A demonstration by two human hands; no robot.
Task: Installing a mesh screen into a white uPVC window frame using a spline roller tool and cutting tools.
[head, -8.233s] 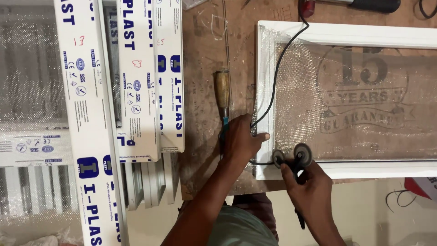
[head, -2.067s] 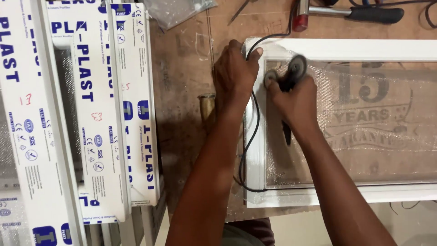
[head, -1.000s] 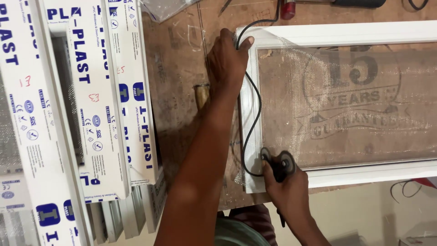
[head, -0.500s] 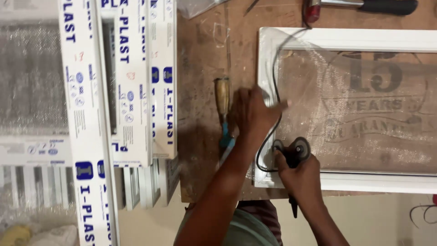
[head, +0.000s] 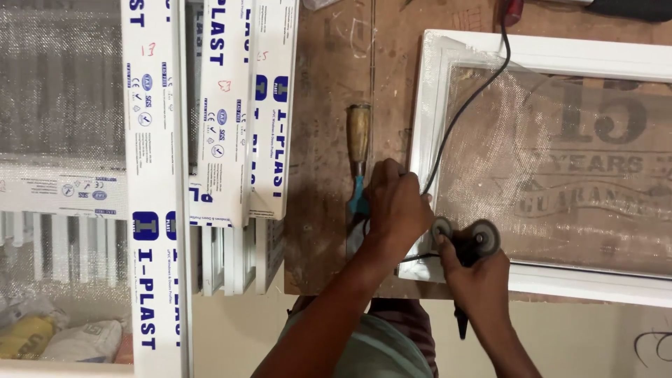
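Frame work occupies the near corner of the wooden workbench (head: 336, 140): a white window-screen frame (head: 428, 140) lies flat, fine mesh (head: 532, 126) stretched across its opening, and a black rubber spline cord (head: 458, 119) runs loose from the far edge down toward the frame's near left corner. The right hand (head: 483, 280) is closed around the dark handle of a spline roller (head: 465, 241), whose two wheels sit at the frame's near left corner, at or just above the groove; contact cannot be confirmed. The left hand (head: 395, 206) is curled, fingers pressed down on the frame's left rail just beside the roller, apparently pinning the cord; whether it pinches the cord cannot be told. A wood-handled chisel (head: 358, 161) with a blue ferrule lies on the bench just left of that hand, untouched. Stacked white plastic profile lengths (head: 231, 112) lie well to the left. Judgement on handling: the cord looks soft, limp and slightly grippy, best held close to the point of entry; the mesh is light, flimsy and prone to puckering or tearing under a slipped wheel. The frame appears light and stiff but likely to slide, so steadying at the rail is sound. The roller wants a firm grip at mid-handle.
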